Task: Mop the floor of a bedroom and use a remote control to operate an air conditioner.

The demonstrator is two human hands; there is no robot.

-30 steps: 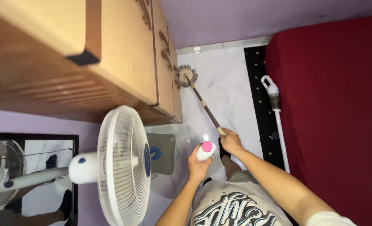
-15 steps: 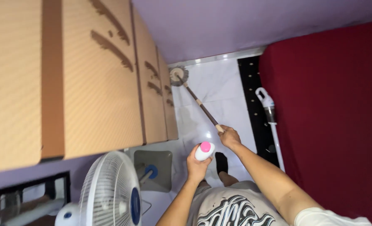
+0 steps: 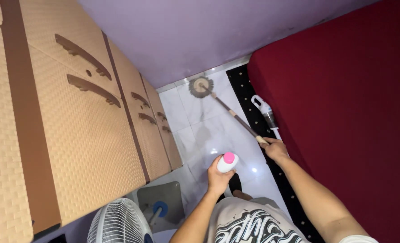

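**Mop out on the tiles, bottle in the other hand**

Far left: tan woven-front wardrobe (image 3: 74, 135) with curved brown handles. Below it, white pedestal fan (image 3: 119, 222), its grey base (image 3: 164, 202) on the floor. Centre: left hand (image 3: 218, 176) wrapped around a white bottle with a pink cap (image 3: 227, 162), held upright over the white marble floor (image 3: 200, 135). Mop (image 3: 227, 108) runs diagonally; round head sits on the tiles by the purple wall (image 3: 186, 36), handle end gripped in the closed right hand (image 3: 275, 149). Just beside that hand: white stick vacuum (image 3: 266, 114) leaning along the black patterned strip (image 3: 249, 108). Far right: red bed surface (image 3: 344, 112).
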